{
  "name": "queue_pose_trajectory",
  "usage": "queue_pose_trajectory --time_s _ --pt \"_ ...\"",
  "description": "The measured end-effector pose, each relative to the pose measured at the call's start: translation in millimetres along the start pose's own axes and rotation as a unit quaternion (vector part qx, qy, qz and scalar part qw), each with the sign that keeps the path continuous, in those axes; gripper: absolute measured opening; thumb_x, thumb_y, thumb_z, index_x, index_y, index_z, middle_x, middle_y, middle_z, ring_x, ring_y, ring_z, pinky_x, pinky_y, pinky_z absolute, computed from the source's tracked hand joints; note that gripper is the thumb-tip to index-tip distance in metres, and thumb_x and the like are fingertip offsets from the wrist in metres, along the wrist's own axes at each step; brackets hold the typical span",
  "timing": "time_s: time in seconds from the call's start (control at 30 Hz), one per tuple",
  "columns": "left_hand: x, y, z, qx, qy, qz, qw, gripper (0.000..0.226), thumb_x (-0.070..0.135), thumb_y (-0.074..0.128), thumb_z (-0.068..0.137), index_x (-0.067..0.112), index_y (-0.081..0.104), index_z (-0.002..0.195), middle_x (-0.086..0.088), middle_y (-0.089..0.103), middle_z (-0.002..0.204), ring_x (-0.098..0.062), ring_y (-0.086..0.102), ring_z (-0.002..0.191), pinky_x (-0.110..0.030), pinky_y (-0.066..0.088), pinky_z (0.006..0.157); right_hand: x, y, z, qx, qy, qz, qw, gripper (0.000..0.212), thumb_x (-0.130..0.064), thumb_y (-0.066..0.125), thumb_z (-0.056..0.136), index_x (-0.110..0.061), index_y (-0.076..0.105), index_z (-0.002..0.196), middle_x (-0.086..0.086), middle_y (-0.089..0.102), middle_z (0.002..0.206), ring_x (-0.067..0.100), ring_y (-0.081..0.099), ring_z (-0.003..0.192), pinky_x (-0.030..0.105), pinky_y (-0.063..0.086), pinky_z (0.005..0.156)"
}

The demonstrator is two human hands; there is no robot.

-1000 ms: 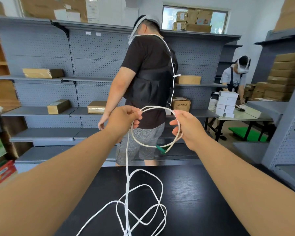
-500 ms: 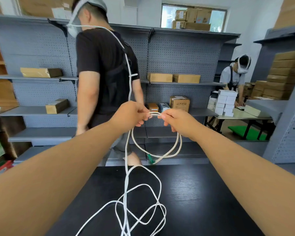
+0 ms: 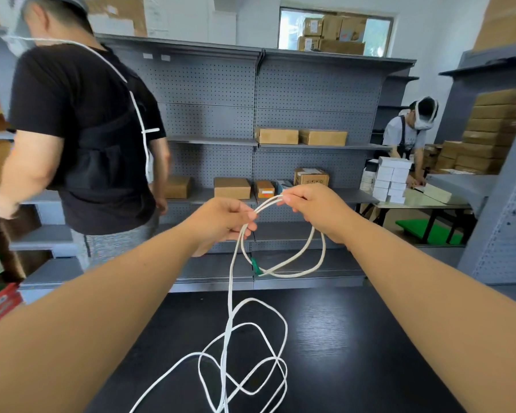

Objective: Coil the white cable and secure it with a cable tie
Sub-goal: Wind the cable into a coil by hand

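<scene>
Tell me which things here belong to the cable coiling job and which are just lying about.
Part of the job:
- white cable, one loop held up, the rest loose on the black table
- left hand and right hand, both pinching the loop

Just lying about:
- cardboard boxes on the grey shelves
- stacked white boxes

No cable tie is visible.

Both arms outstretched, left hand (image 3: 221, 222) and right hand (image 3: 316, 210) pinched closed.

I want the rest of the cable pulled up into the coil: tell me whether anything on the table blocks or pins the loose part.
Nothing visible does. The loose white cable lies alone on the black table, crossing only itself, and rises freely to the left hand. The right hand holds the hanging loop.
</scene>
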State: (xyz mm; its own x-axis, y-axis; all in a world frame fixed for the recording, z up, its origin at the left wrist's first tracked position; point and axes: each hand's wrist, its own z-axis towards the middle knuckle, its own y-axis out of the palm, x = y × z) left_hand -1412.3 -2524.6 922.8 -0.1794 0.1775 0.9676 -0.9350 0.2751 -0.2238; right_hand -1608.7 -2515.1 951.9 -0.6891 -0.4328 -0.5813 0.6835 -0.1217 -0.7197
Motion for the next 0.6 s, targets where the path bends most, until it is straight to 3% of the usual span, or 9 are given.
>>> queue_pose_trajectory --time_s 0.27,0.37,0.47,0.6 --pt "-6 -10 -5 -0.084 -0.041 0.04 0.995 0.016 0.002 0.057 0.087 0.01 0.066 0.076 -0.004 0.064 0.074 -0.013 0.05 0.069 -0.023 0.041 0.072 1 -5 -4 -0.01 0.008 -0.007 1.0 0.026 -0.022 0.043 0.097 -0.017 0.067 0.107 -0.004 0.058 0.083 0.005 0.047 0.07 0.022 0.037 0.064" --pt "-8 -9 -7 -0.081 -0.048 0.05 0.994 0.021 0.005 0.056 0.088 0.012 0.065 0.071 -0.005 0.061 0.074 -0.012 0.046 0.065 -0.023 0.037 0.069 1 -6 -4 -0.008 0.012 -0.004 1.0 0.026 -0.022 0.043 0.097 -0.017 0.067 0.107 -0.008 0.054 0.077 0.004 0.043 0.064 0.02 0.036 0.06" --pt "-13 -7 -8 -0.061 -0.04 0.077 0.994 0.014 0.016 0.055 0.087 0.014 0.061 0.075 -0.001 0.061 0.074 -0.012 0.053 0.069 -0.025 0.041 0.076 1 -7 -4 0.006 0.015 0.009 1.0 0.026 -0.021 0.043 0.097 -0.016 0.068 0.106 -0.009 0.05 0.071 0.004 0.039 0.059 0.02 0.032 0.056" --pt "-23 1 -8 -0.033 -0.033 0.006 0.999 0.015 0.013 0.046 0.092 0.014 0.054 0.08 0.001 0.069 0.074 -0.009 0.065 0.073 -0.03 0.045 0.087 2 -7 -4 0.03 0.018 0.035 0.999 0.025 -0.022 0.044 0.097 -0.019 0.069 0.101 -0.008 0.049 0.068 0.005 0.036 0.055 0.022 0.029 0.054"
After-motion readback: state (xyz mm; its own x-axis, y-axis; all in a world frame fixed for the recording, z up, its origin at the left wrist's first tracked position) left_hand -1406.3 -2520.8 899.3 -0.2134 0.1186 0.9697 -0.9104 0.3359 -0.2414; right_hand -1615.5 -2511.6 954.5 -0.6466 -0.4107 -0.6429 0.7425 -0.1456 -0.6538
